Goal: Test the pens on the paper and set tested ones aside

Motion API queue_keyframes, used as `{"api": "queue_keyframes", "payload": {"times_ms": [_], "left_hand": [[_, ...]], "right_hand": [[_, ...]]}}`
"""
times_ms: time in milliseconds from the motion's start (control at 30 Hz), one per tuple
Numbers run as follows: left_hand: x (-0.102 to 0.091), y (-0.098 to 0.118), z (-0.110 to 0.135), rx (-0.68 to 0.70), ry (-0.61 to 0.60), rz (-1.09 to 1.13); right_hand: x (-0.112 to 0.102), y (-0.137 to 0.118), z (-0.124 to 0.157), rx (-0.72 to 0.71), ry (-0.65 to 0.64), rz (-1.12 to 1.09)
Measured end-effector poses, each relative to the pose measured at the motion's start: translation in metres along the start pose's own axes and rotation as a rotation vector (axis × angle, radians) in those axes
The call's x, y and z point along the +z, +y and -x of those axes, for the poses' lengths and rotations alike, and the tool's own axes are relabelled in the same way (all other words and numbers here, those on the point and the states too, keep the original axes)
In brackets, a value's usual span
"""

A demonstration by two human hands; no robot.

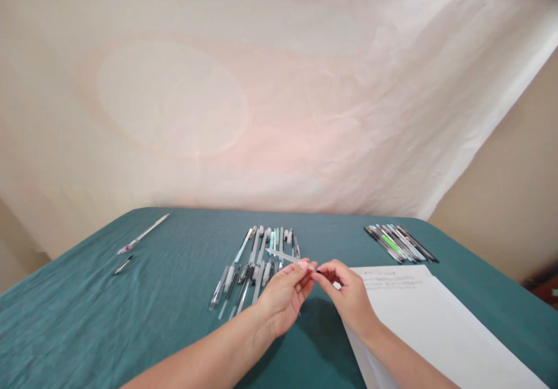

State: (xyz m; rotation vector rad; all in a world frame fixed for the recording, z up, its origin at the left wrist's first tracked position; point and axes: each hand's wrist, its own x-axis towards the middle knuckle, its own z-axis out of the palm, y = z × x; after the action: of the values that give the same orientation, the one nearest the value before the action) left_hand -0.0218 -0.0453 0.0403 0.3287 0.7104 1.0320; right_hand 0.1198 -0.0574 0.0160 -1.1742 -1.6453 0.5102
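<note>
Between both hands, above the table, is a clear-barrelled pen (285, 256), its far end pointing up and left. My left hand (288, 293) pinches the barrel between thumb and fingers. At the pen's near end, the fingertips of my right hand (346, 293) are closed on a small dark part, which looks like the tip or cap; the fingers mostly cover it. Behind and left of my left hand lies a spread of pens and caps (254, 249), partly hidden by that hand. Below my right wrist is a stack of white paper (418, 325) with handwriting along its top.
A row of dark pens with one bright green one (392, 246) lies at the right back of the green-covered table (183, 296). Over on the left are a single clear pen (143, 234) and a short dark pen part (122, 265). A pale cloth (279, 86) hangs behind.
</note>
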Motion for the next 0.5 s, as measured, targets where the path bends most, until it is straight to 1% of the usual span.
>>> {"api": "queue_keyframes", "payload": {"times_ms": [100, 333, 500], "left_hand": [[-0.0011, -0.0017, -0.0001, -0.002, -0.009, -0.011], [-0.0046, -0.0060, -0.0004, -0.002, -0.047, -0.042], [-0.0069, -0.0055, -0.0020, 0.017, -0.066, -0.046]], "right_hand": [[-0.0008, -0.0007, -0.0006, -0.005, 0.015, 0.013], [-0.0019, -0.0050, 0.0005, 0.007, -0.002, 0.070], [-0.0006, -0.0073, 0.0005, -0.068, 0.008, 0.113]]}}
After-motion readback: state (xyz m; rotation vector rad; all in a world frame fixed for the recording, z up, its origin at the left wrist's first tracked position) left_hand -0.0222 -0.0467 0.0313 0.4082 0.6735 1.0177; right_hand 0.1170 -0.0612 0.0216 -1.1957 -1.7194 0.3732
